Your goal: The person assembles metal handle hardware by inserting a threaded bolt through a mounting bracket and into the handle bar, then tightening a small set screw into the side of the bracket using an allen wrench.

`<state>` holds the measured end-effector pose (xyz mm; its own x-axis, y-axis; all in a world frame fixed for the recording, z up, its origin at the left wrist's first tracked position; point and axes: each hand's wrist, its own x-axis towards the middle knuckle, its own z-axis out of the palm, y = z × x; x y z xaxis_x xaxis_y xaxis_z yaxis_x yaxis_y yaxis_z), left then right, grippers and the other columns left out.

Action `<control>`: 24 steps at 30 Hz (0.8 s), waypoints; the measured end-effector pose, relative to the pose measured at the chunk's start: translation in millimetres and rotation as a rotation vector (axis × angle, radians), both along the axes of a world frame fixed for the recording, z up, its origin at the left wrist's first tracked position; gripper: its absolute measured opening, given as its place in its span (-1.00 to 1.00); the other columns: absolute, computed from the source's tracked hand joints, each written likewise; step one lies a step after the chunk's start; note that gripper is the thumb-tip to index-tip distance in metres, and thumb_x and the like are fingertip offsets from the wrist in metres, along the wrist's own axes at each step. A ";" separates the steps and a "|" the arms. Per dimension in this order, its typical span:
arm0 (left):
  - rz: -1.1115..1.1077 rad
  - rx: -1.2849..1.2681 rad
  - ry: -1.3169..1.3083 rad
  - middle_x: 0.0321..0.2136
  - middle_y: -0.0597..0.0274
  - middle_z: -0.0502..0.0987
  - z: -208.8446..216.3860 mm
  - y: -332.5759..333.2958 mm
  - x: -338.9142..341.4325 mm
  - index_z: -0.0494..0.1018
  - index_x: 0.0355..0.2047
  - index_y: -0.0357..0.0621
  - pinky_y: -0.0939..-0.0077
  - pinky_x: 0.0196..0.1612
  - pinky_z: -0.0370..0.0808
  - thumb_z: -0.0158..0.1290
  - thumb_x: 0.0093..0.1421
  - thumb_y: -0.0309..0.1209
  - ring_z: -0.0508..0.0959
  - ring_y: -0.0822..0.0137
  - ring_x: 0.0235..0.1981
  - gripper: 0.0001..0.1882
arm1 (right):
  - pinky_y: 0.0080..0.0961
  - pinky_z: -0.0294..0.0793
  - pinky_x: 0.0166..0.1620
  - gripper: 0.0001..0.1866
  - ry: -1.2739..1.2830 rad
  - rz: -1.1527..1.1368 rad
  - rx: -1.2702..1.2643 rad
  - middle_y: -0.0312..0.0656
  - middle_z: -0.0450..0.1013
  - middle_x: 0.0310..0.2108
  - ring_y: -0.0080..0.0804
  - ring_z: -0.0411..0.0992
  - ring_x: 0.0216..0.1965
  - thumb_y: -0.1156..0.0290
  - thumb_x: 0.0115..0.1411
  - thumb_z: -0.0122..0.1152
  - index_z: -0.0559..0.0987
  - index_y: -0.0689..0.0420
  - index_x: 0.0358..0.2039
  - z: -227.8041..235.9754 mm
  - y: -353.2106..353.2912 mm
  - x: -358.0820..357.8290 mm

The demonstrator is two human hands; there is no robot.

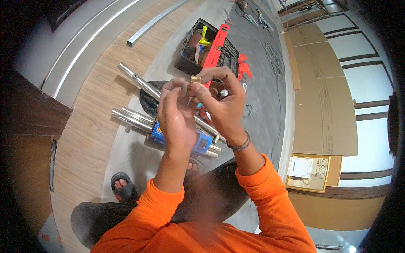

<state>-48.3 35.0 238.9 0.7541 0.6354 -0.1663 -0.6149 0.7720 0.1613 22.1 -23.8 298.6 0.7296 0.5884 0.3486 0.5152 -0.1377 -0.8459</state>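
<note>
My right hand (222, 101) pinches a small brass-coloured, spool-shaped fitting (195, 79) between thumb and forefinger. Close beside it, my left hand (176, 122) has its fingers curled in, slightly smeared by motion; what they hold, if anything, I cannot make out. A shiny silver ball (224, 92) shows against my right palm; whether it is held or lies behind is unclear. Below the hands, long polished metal tubes (139, 84) lie on the floor. More tubes (133, 119) run beside a blue package (202, 142), partly hidden by my left hand.
Beyond my hands stands a black toolbox (187, 64), with a red spirit level (217, 46) leaning across it and a yellow-green-handled tool (204, 37) inside. A metal strip (154, 23) lies on the wooden floor. Cables (273, 59) trail along the right, near leaning cardboard (322, 97).
</note>
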 end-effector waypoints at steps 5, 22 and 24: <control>-0.031 0.095 0.094 -0.19 0.22 0.51 -4.7 7.2 6.1 0.39 0.06 -0.23 0.48 -0.09 0.53 -0.04 0.30 -0.51 0.53 0.42 -0.21 -0.68 | -0.72 0.21 -0.49 -0.79 0.096 0.113 -0.099 -0.42 0.53 -0.37 -0.79 0.25 -0.54 0.39 0.08 0.45 0.58 0.14 -0.33 15.9 -12.7 8.4; -0.156 0.146 0.033 -0.20 0.16 0.56 -11.7 1.5 15.8 0.42 0.01 -0.29 0.48 -0.06 0.59 -0.05 0.33 -0.51 0.61 0.41 -0.20 -0.74 | -0.70 0.24 -0.52 -0.77 -0.090 0.084 -0.292 -0.36 0.63 -0.34 -0.77 0.28 -0.57 0.40 0.06 0.44 0.70 0.11 -0.23 23.1 -35.2 29.0; -0.209 0.144 0.067 -0.25 0.23 0.55 -9.1 -0.8 16.2 0.43 0.01 -0.27 0.54 -0.12 0.55 0.00 0.35 -0.43 0.59 0.46 -0.26 -0.73 | -0.68 0.26 -0.51 -0.78 -0.248 0.117 -0.214 -0.36 0.64 -0.35 -0.73 0.33 -0.57 0.41 0.06 0.46 0.71 0.11 -0.25 17.7 -37.8 36.4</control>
<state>-32.2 34.2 229.8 0.8618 0.4876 -0.1398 -0.4286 0.8474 0.3135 58.5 -61.6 316.3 0.5614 0.7420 0.3664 0.7240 -0.2260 -0.6517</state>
